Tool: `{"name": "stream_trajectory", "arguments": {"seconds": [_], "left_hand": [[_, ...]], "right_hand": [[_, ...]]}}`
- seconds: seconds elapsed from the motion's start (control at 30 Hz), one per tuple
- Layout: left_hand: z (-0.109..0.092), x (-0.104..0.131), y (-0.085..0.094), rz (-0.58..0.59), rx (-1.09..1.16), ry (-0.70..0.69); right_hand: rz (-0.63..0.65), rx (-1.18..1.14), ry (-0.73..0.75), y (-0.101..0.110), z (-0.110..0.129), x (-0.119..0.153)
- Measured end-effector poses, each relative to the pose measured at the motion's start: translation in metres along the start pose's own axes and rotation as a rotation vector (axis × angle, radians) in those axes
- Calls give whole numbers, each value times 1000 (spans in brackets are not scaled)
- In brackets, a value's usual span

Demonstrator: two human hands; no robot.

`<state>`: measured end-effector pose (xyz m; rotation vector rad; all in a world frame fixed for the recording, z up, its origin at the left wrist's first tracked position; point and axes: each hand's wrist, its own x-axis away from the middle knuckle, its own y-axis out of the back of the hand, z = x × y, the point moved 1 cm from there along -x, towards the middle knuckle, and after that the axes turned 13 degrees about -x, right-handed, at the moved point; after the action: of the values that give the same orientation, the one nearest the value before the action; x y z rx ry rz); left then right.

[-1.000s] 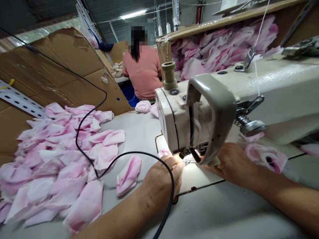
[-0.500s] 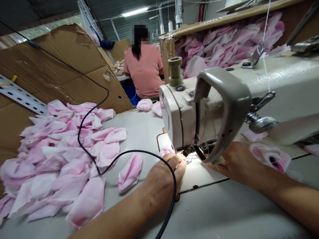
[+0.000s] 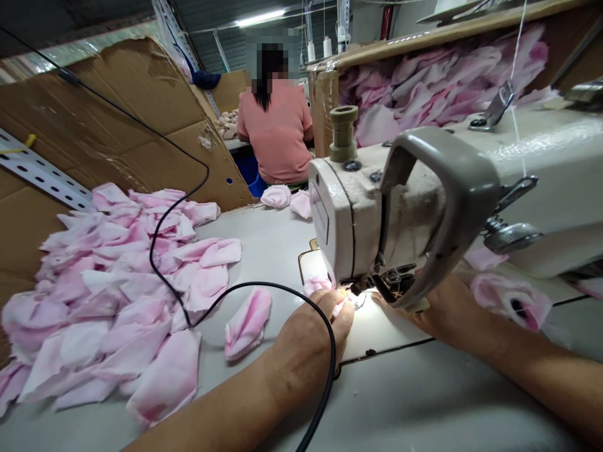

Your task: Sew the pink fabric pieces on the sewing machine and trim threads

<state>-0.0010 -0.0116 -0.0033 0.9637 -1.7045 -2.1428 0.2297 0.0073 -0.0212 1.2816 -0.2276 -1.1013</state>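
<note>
Pale grey bench [image 3: 264, 254], loose heap of pink-and-white cloth pieces [image 3: 117, 295] towards its left edge, single folded pink piece [image 3: 249, 325] just beside the heap, two small pink bundles [image 3: 276, 196] by the far edge, sewing machine [image 3: 365, 216] towards the right edge.

Hands [image 3: 308, 342] at sewing machine [image 3: 365, 213], pink cloth [image 3: 317, 285]
</note>
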Motion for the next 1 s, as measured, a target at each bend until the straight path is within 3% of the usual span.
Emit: {"name": "stream_trajectory", "arguments": {"seconds": [0.33,0.63,0.8,1.0], "left_hand": [[1,4,-11,7,42,45],[5,0,5,143,81,27],[8,3,-7,120,37,7],[8,3,-12,202,6,50]], "right_hand": [[-20,22,10,-3,0,1],[-129,77,77,-3,1,-3],[-130,79,46,-3,4,-5],[-161,76,90,1,4,-4]]}}
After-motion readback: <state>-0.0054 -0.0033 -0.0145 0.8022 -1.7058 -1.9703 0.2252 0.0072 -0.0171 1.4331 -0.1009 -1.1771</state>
